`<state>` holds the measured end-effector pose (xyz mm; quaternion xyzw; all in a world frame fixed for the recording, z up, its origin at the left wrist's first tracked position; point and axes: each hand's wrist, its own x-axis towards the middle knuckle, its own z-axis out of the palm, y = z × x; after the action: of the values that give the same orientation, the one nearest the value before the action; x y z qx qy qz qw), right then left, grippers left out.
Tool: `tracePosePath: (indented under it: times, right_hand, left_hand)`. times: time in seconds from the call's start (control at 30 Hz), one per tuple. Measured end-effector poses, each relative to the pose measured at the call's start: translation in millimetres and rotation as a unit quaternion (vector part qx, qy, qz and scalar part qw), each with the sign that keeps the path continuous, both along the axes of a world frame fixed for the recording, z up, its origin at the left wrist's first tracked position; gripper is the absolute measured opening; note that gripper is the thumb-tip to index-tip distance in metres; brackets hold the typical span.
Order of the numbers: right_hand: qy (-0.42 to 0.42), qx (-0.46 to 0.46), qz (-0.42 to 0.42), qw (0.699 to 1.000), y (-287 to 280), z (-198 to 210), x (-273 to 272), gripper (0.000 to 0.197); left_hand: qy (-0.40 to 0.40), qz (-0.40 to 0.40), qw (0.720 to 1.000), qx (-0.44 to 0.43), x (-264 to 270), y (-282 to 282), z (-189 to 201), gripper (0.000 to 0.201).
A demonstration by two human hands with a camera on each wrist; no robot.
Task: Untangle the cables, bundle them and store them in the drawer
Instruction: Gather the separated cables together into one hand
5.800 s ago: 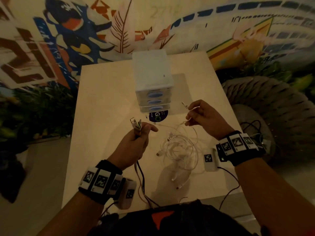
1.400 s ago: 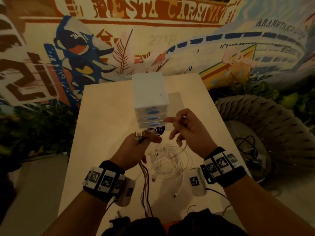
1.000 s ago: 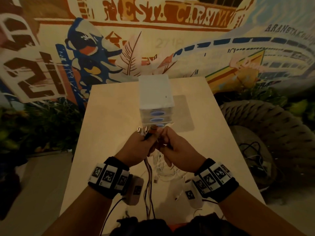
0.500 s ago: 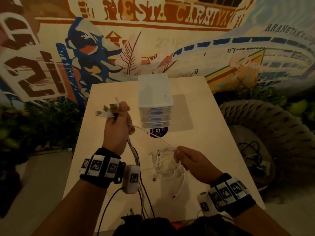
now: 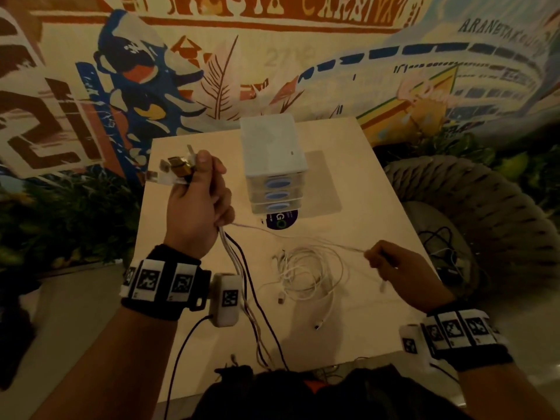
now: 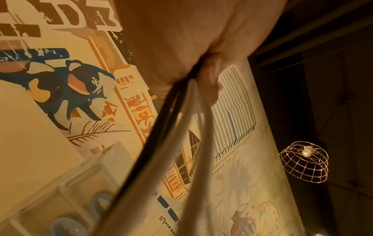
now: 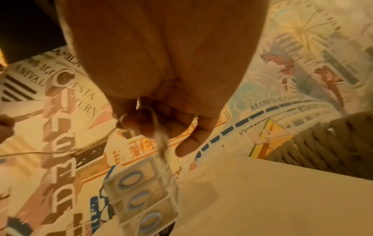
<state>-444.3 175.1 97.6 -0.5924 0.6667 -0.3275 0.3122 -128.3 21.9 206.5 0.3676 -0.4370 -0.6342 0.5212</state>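
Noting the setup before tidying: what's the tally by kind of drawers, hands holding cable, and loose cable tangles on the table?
drawers: 3
hands holding cable: 2 (left hand grips the cable bundle; right hand pinches a white cable)
white tangle lying on the table: 1
Total: 6

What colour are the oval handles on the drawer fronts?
Blue oval handles on the white plastic drawer unit; clearest in the head view.
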Motion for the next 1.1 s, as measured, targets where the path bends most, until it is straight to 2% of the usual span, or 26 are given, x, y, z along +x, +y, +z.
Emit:
tracePosePath:
  times: [0.13, 0.23, 0.3, 0.37, 0.43, 0.5, 0.57, 0.63, 0.7, 0.73, 0.77, 0.83, 0.9, 0.93, 1.0, 1.1]
  right_hand:
    - [0.003, -0.012, -0.072, 0.997, 20, -5, -14, 0.033]
    - [0.025, 0.02, -0.072, 0.997, 41, -8, -17, 0.043]
    - [0.036, 0.081, -0.016, 0.996, 57, -13, -10, 0.047]
    - [0.005, 0.147, 0.046, 0.988, 76, -25, 5, 0.026]
    - [-0.008, 0.193, 0.097, 0.976, 89, -41, 23, 0.026]
    - [0.016, 0.226, 0.129, 0.965, 94, -59, 43, 0.016]
    - [0.048, 0.258, 0.158, 0.952, 91, -77, 63, 0.022]
    - [0.09, 0.3, 0.214, 0.925, 84, -92, 84, 0.031]
    - [0.123, 0.343, 0.265, 0.893, 75, -91, 96, 0.033]
    - [0.131, 0.353, 0.271, 0.886, 69, -83, 96, 0.033]
    - [0.139, 0.349, 0.264, 0.888, 62, -72, 92, 0.033]
    - [0.138, 0.284, 0.198, 0.928, 43, -35, 79, 0.031]
    - [0.046, 0.166, 0.108, 0.979, 20, 11, 70, 0.041]
    - [-0.017, 0.112, 0.092, 0.989, 9, 33, 72, 0.047]
    - [-0.125, 0.089, 0.135, 0.979, -14, 67, 91, 0.05]
    - [-0.215, 0.162, 0.194, 0.943, -39, 81, 134, 0.026]
  left_hand:
    - [-0.001, 0.003, 1.0, 0.018, 13, -1, 1, 0.042]
    - [0.003, 0.004, 0.999, 0.032, 17, 1, 1, 0.043]
    - [0.006, -0.008, 0.999, 0.033, 17, 3, 2, 0.042]
    - [0.006, -0.025, 0.999, 0.035, 16, 6, 3, 0.041]
    - [0.007, -0.05, 0.998, 0.036, 11, 10, 4, 0.039]
    - [0.013, -0.085, 0.996, 0.032, 3, 16, 3, 0.04]
    - [0.015, -0.117, 0.993, 0.031, -6, 25, 2, 0.04]
    - [0.003, -0.146, 0.989, 0.031, -13, 31, 1, 0.041]
    - [-0.006, -0.181, 0.983, 0.029, -17, 36, 1, 0.045]
    - [-0.01, -0.201, 0.979, 0.028, -18, 38, 1, 0.046]
    - [-0.016, -0.222, 0.975, 0.024, -18, 40, 1, 0.048]
    - [-0.028, -0.261, 0.965, 0.008, -18, 44, 2, 0.051]
    - [-0.03, -0.285, 0.958, -0.024, -18, 47, 4, 0.049]
    - [-0.04, -0.289, 0.955, -0.048, -19, 48, 4, 0.049]
    - [-0.081, -0.289, 0.949, -0.096, -20, 49, 5, 0.052]
    - [-0.151, -0.266, 0.946, -0.108, -17, 49, 6, 0.059]
